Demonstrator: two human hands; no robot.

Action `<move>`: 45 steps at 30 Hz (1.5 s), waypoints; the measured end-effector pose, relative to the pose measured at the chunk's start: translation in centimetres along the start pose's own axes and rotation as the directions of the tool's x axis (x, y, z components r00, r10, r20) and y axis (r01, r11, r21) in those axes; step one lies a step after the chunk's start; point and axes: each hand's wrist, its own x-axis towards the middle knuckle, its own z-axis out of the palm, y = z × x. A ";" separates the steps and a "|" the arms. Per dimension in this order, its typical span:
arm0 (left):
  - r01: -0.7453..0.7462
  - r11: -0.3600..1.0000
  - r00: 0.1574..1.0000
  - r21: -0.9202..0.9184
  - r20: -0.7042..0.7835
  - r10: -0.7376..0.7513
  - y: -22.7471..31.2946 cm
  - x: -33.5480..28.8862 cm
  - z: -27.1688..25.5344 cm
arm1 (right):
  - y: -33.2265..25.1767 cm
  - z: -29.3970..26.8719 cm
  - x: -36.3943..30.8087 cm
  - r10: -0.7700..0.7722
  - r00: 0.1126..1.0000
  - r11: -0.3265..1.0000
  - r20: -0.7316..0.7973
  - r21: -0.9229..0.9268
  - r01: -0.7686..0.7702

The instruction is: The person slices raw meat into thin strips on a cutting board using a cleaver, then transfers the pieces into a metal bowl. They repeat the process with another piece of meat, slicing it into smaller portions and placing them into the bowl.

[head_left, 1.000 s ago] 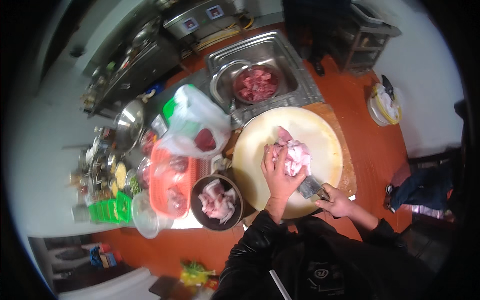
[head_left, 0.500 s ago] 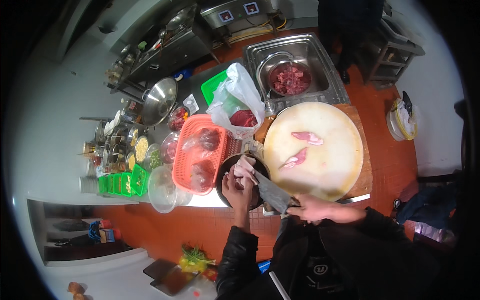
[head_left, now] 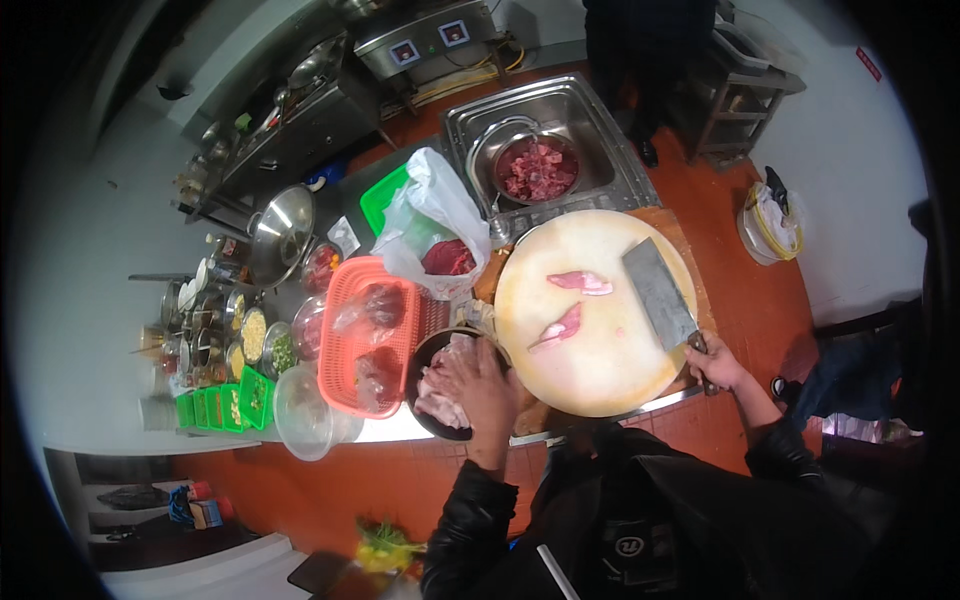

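My right hand (head_left: 718, 364) grips the dark handle of a broad cleaver (head_left: 657, 293). Its blade lies flat over the right part of a round, pale chopping block (head_left: 600, 375). Two small strips of red and white meat, an upper one (head_left: 582, 283) and a lower one (head_left: 557, 330), rest on the block. Left of it is a dark round bowl (head_left: 420, 362) with pale pink meat (head_left: 443, 398) inside. My left hand (head_left: 480, 392) is laid over this meat, fingers stretched out on top and partly hidden.
A coral plastic basket (head_left: 342, 290) with bagged dark meat adjoins the bowl. Behind stands a white plastic bag (head_left: 405, 225) holding red meat. A steel sink (head_left: 607, 160) contains a pot of red meat chunks (head_left: 540, 168). Green trays (head_left: 256, 398) sit left. Someone in dark clothes (head_left: 640, 60) stands beyond.
The cleaver has moved from the bowl's edge rightward onto the block, still in my right hand. My left hand has shifted from gripping pale meat to lying over it in the bowl.
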 end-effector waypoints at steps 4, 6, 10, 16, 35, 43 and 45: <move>-0.058 0.932 0.946 -0.357 0.280 0.166 7.7 2.5 2.8 | 1.4 0.0 3.5 -0.016 1.000 0.998 0.007 -0.066 0.016; 0.057 0.966 0.916 -0.251 0.399 0.049 10.3 4.0 4.3 | 1.1 1.2 4.7 0.016 0.996 0.999 0.087 -0.042 -0.012; 0.120 0.928 0.942 -0.353 0.334 0.006 11.4 6.2 6.3 | -0.4 4.2 5.5 0.054 0.945 0.996 0.321 -0.078 -0.031; 0.118 0.871 0.962 -0.477 0.274 0.020 9.6 5.3 5.7 | -3.3 6.9 3.0 0.080 0.923 0.969 0.376 -0.248 0.017; -0.011 0.983 0.999 -0.185 -0.033 0.005 -0.5 -2.9 -3.8 | -2.0 5.2 2.0 -0.115 0.975 0.992 0.189 -0.021 0.121; -0.299 0.915 0.902 -0.270 0.233 0.364 10.1 -5.4 5.1 | 6.1 -0.2 -3.9 0.028 0.997 0.998 0.077 -0.054 -0.023; -0.333 0.911 0.830 -0.245 0.382 0.406 10.0 -5.4 5.7 | 6.8 0.2 -4.3 0.003 0.996 1.000 0.090 -0.008 -0.002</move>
